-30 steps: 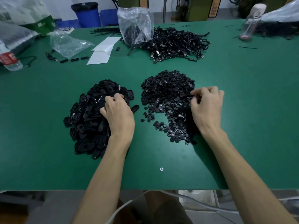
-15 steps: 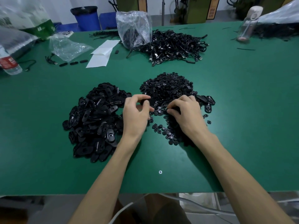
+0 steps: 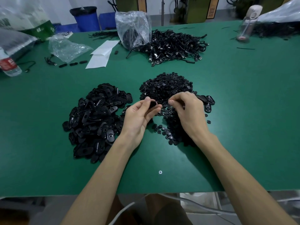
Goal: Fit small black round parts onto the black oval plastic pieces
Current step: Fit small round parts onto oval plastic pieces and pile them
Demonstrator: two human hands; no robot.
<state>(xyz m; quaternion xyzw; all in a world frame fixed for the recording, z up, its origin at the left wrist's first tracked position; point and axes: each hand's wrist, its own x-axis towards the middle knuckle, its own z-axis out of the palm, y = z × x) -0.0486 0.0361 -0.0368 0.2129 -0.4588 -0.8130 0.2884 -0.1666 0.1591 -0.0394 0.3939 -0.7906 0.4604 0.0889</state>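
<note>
With the oval pile (image 3: 97, 120) at its nine o'clock, the left hand (image 3: 139, 114) pinches one oval piece (image 3: 153, 104) between thumb and fingers. At its three o'clock the right hand (image 3: 186, 111) curls, fingertips together, over the round parts (image 3: 165, 86); I cannot tell whether it holds one. This looks like the fitting step, and next a round part needs seating squarely on the oval and pressing home.
</note>
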